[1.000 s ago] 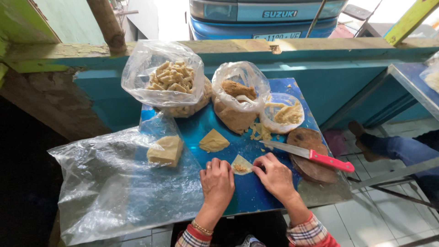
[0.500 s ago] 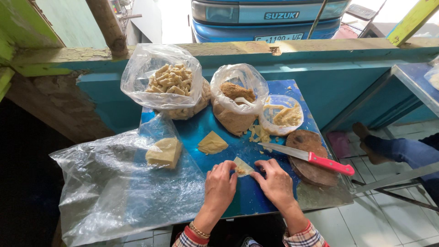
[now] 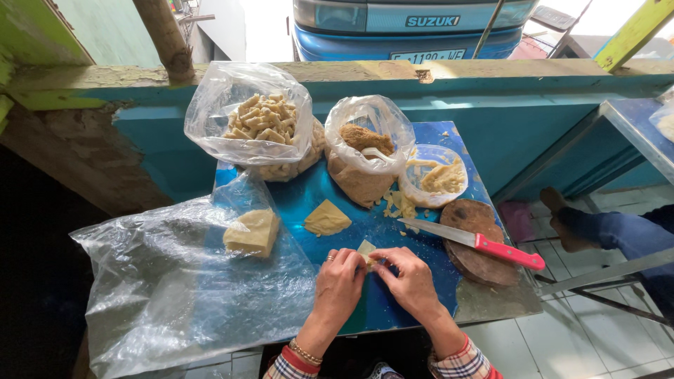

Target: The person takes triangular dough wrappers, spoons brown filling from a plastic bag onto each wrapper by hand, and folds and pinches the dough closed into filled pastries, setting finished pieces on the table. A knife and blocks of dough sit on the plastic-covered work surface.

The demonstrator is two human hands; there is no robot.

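Observation:
My left hand (image 3: 340, 278) and my right hand (image 3: 407, 276) meet over the blue table (image 3: 393, 309), both pinching a small pale wrapper sheet (image 3: 366, 248) folded between the fingertips. Just beyond them lies a yellowish triangle of wrapper sheets (image 3: 326, 218). To the left, a stack of the same pale sheets (image 3: 253, 232) rests on a large clear plastic bag (image 3: 175, 288). A ring shows on my left hand and a bracelet on that wrist.
A clear bag of rolled pale snacks (image 3: 263, 126) and a bag of brown filling (image 3: 365, 151) stand at the back. A plastic bowl of scraps (image 3: 435, 175) sits right of them. A red-handled knife (image 3: 484, 243) lies on a round wooden board (image 3: 477, 242). Someone's leg (image 3: 618, 231) is at right.
Both hands have lifted the small sheet off the table and closed together, folding it between the fingertips. Everything else on the table stays put.

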